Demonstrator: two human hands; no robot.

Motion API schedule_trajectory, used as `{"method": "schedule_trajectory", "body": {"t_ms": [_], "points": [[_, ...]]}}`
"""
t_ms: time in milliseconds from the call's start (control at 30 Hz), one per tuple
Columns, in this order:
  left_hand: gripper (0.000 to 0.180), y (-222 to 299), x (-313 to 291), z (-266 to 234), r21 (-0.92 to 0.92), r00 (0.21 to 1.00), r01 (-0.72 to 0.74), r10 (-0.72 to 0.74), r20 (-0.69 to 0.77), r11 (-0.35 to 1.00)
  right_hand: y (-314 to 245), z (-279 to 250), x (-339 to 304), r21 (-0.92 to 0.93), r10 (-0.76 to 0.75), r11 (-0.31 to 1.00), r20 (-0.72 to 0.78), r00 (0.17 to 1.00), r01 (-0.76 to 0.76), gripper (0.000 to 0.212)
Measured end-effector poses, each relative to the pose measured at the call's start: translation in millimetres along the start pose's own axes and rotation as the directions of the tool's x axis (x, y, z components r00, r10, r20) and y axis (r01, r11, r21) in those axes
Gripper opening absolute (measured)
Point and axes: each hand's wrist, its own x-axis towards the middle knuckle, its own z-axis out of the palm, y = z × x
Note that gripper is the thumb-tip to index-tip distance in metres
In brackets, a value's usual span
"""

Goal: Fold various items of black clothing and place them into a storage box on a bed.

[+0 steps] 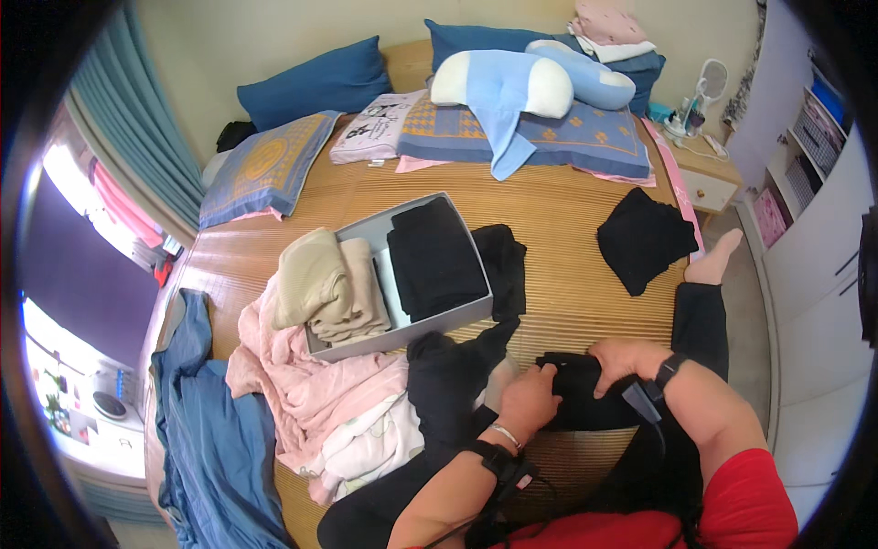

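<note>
A folded black garment (585, 414) lies on the bed mat in front of me. My left hand (530, 401) is closed at its left edge, fingers curled on the cloth. From the right, my right hand (629, 360) grips the same cloth, thumb and fingers bent around a fold. Beyond my left hand stands a grey box (416, 337), holding folded black clothes (434, 261) on its right side and beige knitwear (315, 279) on its left. Another black garment (448, 371) lies crumpled in front of the box. The fingers' undersides are hidden.
Pink cloth (311, 393), a white patterned cloth (380, 439) and blue clothing (215, 421) lie left. Another black garment (643, 240) is at the right. Pillows (315, 82) and a light blue cushion (498, 87) line the bed's head. A nightstand (709, 174) stands beside it.
</note>
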Motion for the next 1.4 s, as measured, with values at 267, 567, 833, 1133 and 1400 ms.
{"method": "schedule_trajectory", "body": {"t_ms": [267,567,833,1133,1400], "points": [[0.057,-9.2,-16.2,-53.8,-0.218,0.982,-0.082,0.042,-0.183,0.973,-15.5,34.8,-44.0,0.323,-0.028,0.946,-0.002,1.000,0.027,0.074],[0.061,-98.5,-68.3,-201.3,0.145,0.609,0.116,0.045,-0.792,0.983,-103.7,-51.9,-89.9,0.579,-0.061,0.763,-0.379,0.923,0.288,0.080],[0.082,-153.5,-71.3,-207.0,0.238,0.571,0.256,0.052,-0.819,0.937,-216.1,-114.7,-1.7,0.765,-0.054,0.320,-0.575,0.816,0.560,0.059],[0.050,-182.8,-57.8,-195.4,0.168,0.571,0.291,-0.030,-0.820,0.942,-246.5,-129.5,152.0,0.851,0.010,0.193,-0.499,0.866,0.488,0.062],[0.031,-200.0,-47.2,-192.2,0.106,0.436,0.241,-0.010,-0.900,0.965,-259.1,-132.5,187.7,0.334,0.251,0.942,-0.754,0.606,0.026,0.082]]}}
